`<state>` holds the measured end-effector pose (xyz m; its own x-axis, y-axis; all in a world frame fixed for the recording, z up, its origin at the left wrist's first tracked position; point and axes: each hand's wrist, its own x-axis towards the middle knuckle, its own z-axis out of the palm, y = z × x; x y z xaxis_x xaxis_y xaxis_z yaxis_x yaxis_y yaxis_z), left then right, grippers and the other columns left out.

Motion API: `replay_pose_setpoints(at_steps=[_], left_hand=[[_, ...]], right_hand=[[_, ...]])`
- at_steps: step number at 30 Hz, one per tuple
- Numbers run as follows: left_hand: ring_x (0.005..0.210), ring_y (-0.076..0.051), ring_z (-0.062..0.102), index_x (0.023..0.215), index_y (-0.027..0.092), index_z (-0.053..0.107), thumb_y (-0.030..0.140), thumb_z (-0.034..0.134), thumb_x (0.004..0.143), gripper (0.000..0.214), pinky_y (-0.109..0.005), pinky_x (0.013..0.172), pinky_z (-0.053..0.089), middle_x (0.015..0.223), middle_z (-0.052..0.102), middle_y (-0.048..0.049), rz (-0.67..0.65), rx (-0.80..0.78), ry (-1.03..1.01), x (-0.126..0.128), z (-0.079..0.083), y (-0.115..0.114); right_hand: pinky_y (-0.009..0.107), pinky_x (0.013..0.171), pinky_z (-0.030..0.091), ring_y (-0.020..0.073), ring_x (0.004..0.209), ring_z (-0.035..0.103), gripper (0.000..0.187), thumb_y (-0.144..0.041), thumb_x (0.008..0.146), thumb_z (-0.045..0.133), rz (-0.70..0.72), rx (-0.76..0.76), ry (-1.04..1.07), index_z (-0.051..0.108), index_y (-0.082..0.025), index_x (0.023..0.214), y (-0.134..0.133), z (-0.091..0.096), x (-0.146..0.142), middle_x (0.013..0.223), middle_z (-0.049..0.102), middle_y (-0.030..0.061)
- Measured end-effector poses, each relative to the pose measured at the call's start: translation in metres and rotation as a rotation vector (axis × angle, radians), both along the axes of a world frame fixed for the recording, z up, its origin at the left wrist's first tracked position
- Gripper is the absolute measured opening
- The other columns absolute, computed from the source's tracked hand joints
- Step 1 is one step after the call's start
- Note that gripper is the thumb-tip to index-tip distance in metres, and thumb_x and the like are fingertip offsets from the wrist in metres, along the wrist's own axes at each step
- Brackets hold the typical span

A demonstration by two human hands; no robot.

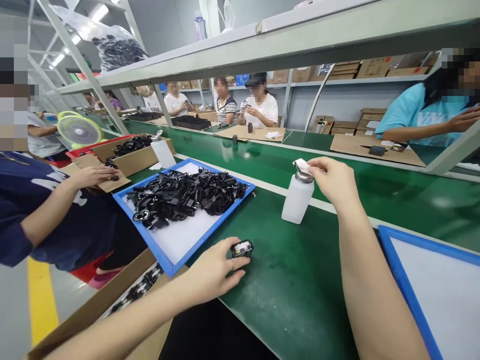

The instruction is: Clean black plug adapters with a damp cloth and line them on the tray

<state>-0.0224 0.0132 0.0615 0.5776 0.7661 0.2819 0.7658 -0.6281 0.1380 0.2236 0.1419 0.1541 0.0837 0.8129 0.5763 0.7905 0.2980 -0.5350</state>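
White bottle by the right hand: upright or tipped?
Upright: the white plastic bottle stands on the green belt, the right hand holding a white cloth on its metal top.

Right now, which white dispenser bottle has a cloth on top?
The bottle at your right hand: a cloth covers its metal top; the other bottle by the cardboard box has none.

Bright ceiling lights (100,12) cast soft shadows, while wide-angle distortion bends the frame's edges.

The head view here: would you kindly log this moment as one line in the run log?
left hand: black plastic plug adapter | right hand: white cloth on white plastic bottle | nearby: blue-framed white tray of black adapters
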Motion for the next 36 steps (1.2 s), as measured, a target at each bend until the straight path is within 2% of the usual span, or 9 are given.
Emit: replay_pose_setpoints(at_steps=[2, 5, 8, 10, 11, 14, 18, 26, 36], left_hand=[[0.093, -0.019, 0.049, 0.094, 0.024, 0.057, 0.026, 0.044, 0.074, 0.024, -0.032, 0.078, 0.044, 0.107, 0.042, -0.0084, 0.101, 0.010, -0.104, -0.001, -0.023, -0.013], [0.100, -0.020, 0.045, 0.090, 0.023, 0.058, 0.023, 0.044, 0.074, 0.022, -0.035, 0.082, 0.041, 0.110, 0.042, -0.0091, 0.237, 0.040, -0.348, 0.005, -0.048, -0.017], [0.102, -0.019, 0.045, 0.073, 0.019, 0.057, 0.023, 0.048, 0.071, 0.011, -0.035, 0.085, 0.039, 0.117, 0.040, -0.0084, 0.342, -0.048, -0.640, 0.011, -0.055, -0.015], [0.102, -0.019, 0.046, 0.072, 0.017, 0.052, 0.024, 0.054, 0.066, 0.009, -0.035, 0.084, 0.039, 0.116, 0.043, -0.0089, 0.470, -0.100, -0.788, 0.012, -0.052, -0.013], [0.102, -0.020, 0.045, 0.078, 0.017, 0.050, 0.024, 0.058, 0.062, 0.018, -0.035, 0.084, 0.039, 0.114, 0.045, -0.0096, 0.540, -0.104, -0.824, 0.012, -0.050, -0.012], [0.100, -0.021, 0.045, 0.093, 0.015, 0.047, 0.024, 0.064, 0.056, 0.042, -0.036, 0.083, 0.038, 0.103, 0.053, -0.0085, 0.615, -0.120, -0.745, 0.010, -0.045, -0.008], [0.083, -0.019, 0.050, 0.084, 0.017, 0.055, 0.027, 0.061, 0.061, 0.026, -0.036, 0.078, 0.038, 0.085, 0.060, -0.0030, 0.580, -0.196, -0.575, 0.007, -0.045, -0.004], [0.082, -0.018, 0.049, 0.087, 0.020, 0.058, 0.032, 0.060, 0.063, 0.027, -0.036, 0.078, 0.034, 0.089, 0.061, -0.0010, 0.573, -0.212, -0.541, 0.006, -0.047, -0.004], [0.077, -0.018, 0.048, 0.083, 0.020, 0.059, 0.031, 0.058, 0.065, 0.022, -0.035, 0.076, 0.034, 0.087, 0.061, 0.0004, 0.591, -0.222, -0.521, 0.008, -0.045, -0.003]], right_hand=[[0.035, 0.068, 0.044, 0.0213, 0.072, 0.055, 0.017, -0.013, 0.066, 0.047, -0.005, 0.080, 0.050, 0.060, -0.018, 0.076, -0.010, 0.005, -0.001, 0.074, 0.060, 0.0035], [0.035, 0.068, 0.044, 0.0207, 0.069, 0.055, 0.016, -0.017, 0.067, 0.049, 0.041, 0.141, 0.123, 0.059, -0.017, 0.079, -0.034, 0.012, -0.012, 0.074, 0.060, 0.0029], [0.032, 0.064, 0.045, 0.0191, 0.065, 0.055, 0.015, -0.018, 0.067, 0.050, 0.191, 0.039, 0.144, 0.059, -0.017, 0.079, -0.054, 0.005, -0.038, 0.073, 0.060, 0.0022], [0.031, 0.062, 0.045, 0.0179, 0.064, 0.055, 0.015, -0.017, 0.068, 0.049, 0.305, -0.071, 0.115, 0.058, -0.017, 0.079, -0.061, -0.014, -0.060, 0.073, 0.060, 0.0019], [0.030, 0.061, 0.045, 0.0175, 0.064, 0.055, 0.015, -0.017, 0.068, 0.048, 0.348, -0.122, 0.090, 0.058, -0.017, 0.079, -0.063, -0.027, -0.071, 0.073, 0.060, 0.0019], [0.029, 0.063, 0.044, 0.0169, 0.066, 0.055, 0.017, -0.014, 0.070, 0.044, 0.396, -0.232, 0.031, 0.056, -0.018, 0.082, -0.069, -0.068, -0.099, 0.073, 0.060, 0.0017], [0.030, 0.065, 0.044, 0.0179, 0.071, 0.054, 0.019, -0.015, 0.073, 0.040, 0.370, -0.191, -0.011, 0.053, -0.017, 0.087, -0.084, -0.101, -0.112, 0.075, 0.059, 0.0030], [0.033, 0.065, 0.044, 0.0216, 0.078, 0.050, 0.030, -0.017, 0.079, 0.034, 0.334, -0.087, -0.121, 0.041, -0.015, 0.108, -0.106, -0.111, -0.117, 0.080, 0.059, 0.0041], [0.031, 0.064, 0.045, 0.0204, 0.074, 0.050, 0.032, -0.016, 0.082, 0.030, 0.408, -0.027, -0.249, 0.037, -0.011, 0.113, -0.114, -0.115, -0.126, 0.080, 0.058, 0.0066]])
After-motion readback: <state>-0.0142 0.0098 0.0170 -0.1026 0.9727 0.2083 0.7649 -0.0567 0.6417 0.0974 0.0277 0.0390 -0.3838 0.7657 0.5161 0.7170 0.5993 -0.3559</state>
